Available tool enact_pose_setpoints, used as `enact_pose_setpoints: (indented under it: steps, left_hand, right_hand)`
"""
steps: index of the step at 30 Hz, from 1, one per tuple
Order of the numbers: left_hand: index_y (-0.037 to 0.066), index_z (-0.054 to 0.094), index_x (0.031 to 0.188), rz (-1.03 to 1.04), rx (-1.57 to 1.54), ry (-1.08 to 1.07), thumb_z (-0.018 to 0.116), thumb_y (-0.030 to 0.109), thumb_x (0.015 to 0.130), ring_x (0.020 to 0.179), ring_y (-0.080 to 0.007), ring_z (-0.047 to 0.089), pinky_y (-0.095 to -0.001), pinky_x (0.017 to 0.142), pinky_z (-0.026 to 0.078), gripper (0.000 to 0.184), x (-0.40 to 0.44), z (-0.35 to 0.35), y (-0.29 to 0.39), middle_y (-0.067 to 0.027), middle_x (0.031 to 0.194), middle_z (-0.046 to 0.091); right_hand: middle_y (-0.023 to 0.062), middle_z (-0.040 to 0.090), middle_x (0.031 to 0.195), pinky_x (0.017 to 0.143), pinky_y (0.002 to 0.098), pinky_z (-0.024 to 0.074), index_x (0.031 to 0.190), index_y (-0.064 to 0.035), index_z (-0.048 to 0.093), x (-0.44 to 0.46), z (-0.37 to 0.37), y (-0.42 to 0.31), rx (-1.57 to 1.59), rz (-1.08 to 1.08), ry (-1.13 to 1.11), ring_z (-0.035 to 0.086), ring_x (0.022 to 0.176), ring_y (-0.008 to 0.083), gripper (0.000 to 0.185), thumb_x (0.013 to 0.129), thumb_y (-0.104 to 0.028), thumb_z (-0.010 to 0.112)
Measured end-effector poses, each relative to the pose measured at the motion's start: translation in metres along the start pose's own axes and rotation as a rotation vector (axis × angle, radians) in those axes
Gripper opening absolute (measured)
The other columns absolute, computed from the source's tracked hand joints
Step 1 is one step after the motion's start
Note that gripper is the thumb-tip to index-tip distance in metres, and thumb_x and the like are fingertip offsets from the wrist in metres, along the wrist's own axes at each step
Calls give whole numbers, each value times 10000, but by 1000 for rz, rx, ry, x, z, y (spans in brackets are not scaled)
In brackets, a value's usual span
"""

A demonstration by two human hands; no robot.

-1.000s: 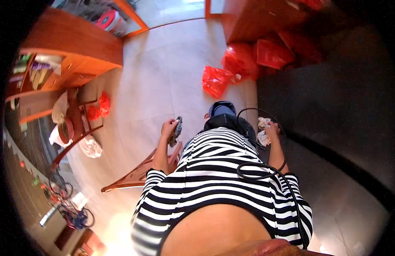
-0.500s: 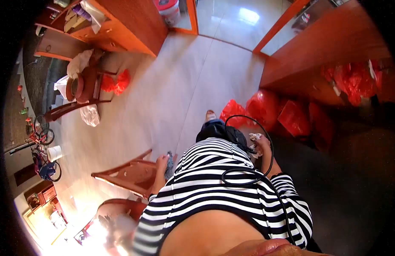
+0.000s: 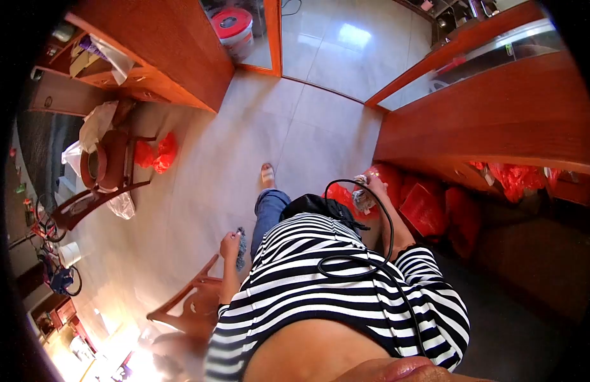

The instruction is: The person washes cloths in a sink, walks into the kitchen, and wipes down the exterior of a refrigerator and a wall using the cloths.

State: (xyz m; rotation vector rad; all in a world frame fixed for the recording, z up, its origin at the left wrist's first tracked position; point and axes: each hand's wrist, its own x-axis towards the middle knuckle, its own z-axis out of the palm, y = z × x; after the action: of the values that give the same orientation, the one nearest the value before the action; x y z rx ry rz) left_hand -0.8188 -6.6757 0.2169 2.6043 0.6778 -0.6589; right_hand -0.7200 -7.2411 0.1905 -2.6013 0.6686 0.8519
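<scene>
While the head camera looks down over a black-and-white striped top (image 3: 333, 293), both arms reach forward on either side of the body, apart from each other. The left arm hangs low, its forearm running straight ahead from the sleeve, and the left hand (image 3: 229, 244) is closed on a grey, shaggy-looking thing (image 3: 241, 249), which hangs on the inner side of that hand, near the leg in blue jeans (image 3: 269, 209). How the fingers wrap it is too small to tell. The right arm bends at the elbow, out to the side, with its forearm angled forward and slightly inward; the right hand (image 3: 376, 185) lies further forward than the left and grips a crumpled, pale thing (image 3: 362, 198) that sticks out towards the middle of the body. Beyond that bundle, red bags (image 3: 422, 210) lie on the floor (image 3: 244, 127) beside a wooden cabinet (image 3: 480, 114). A black cable (image 3: 346, 275) loops over the striped top and passes close by the right hand and forearm. At the waist sits a black bag (image 3: 308, 206), between the two hands. One sandalled foot (image 3: 267, 176) shows ahead of the jeans, and a wooden chair (image 3: 196, 305) stands just beside the left forearm.
</scene>
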Motion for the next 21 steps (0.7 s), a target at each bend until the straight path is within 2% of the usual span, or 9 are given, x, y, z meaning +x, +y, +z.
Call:
enact_pose_setpoints:
  steps: [3, 6, 8, 9, 13, 15, 19, 20, 21]
  left_hand:
    - [126, 642, 901, 25, 76, -56, 587, 416, 766, 862, -340, 610, -447, 698, 475, 325, 42, -12, 8, -137, 892, 651]
    - [131, 644, 876, 73, 117, -115, 586, 402, 762, 861, -345, 606, -450, 695, 476, 300, 90, -46, 25, -126, 895, 652]
    - [133, 648, 879, 52, 161, -167, 582, 403, 766, 877, -342, 605, -445, 704, 482, 300, 136, -78, 44, -125, 905, 652]
    - [133, 649, 888, 60, 194, -148, 580, 403, 767, 882, -342, 605, -444, 709, 484, 304, 170, -85, 52, -127, 910, 651]
    - [136, 650, 904, 133, 343, -148, 569, 425, 778, 870, -342, 607, -430, 705, 488, 326, 301, -111, 87, -137, 908, 649]
    - [125, 646, 894, 237, 154, -43, 564, 440, 789, 828, -331, 615, -420, 684, 479, 342, 308, -171, 167, -133, 864, 653]
    - [112, 643, 888, 371, -73, -20, 581, 440, 793, 761, -308, 619, -397, 654, 469, 348, 379, -173, 252, -127, 804, 650]
    - [110, 646, 891, 401, -111, -26, 588, 437, 792, 752, -302, 618, -391, 650, 468, 347, 388, -170, 278, -125, 795, 648]
    - [108, 648, 894, 436, -149, -34, 596, 434, 790, 743, -297, 616, -385, 645, 467, 346, 399, -166, 305, -123, 786, 646]
  right_hand:
    - [153, 592, 1073, 886, 517, 331, 1121, -146, 565, 20, 2, -16, 66, 59, 87, 528, 1064, 296, 359, 776, -243, 566]
    - [210, 584, 1083, 875, 500, 357, 1151, -102, 532, 59, 57, 14, 141, 183, 135, 537, 1041, 367, 483, 793, -425, 572]
    - [233, 570, 1120, 892, 484, 396, 1219, -106, 482, 39, 29, -6, 170, 319, 9, 554, 1037, 381, 672, 776, -611, 487]
    - [217, 635, 961, 755, 435, 468, 1028, -32, 611, 49, 42, -4, 227, 444, 114, 621, 875, 349, 432, 760, -371, 611]
    - [233, 585, 1092, 830, 448, 448, 1170, -105, 517, -17, -29, -72, 341, 538, 140, 574, 1005, 371, 586, 713, -458, 615]
    - [231, 577, 1107, 841, 450, 441, 1167, -119, 509, -10, -53, -96, 422, 576, 50, 559, 1024, 384, 585, 705, -462, 613]
    - [206, 592, 1080, 841, 445, 443, 1130, -147, 526, 26, -38, -88, 311, 615, -74, 556, 1027, 382, 476, 740, -415, 575]
    - [175, 597, 1095, 842, 461, 446, 1147, -229, 517, 39, -34, -85, 338, 642, -55, 568, 1029, 356, 477, 772, -526, 514]
    - [171, 589, 1113, 855, 458, 441, 1171, -247, 507, 57, -20, -76, 382, 655, -23, 558, 1050, 350, 466, 780, -501, 520]
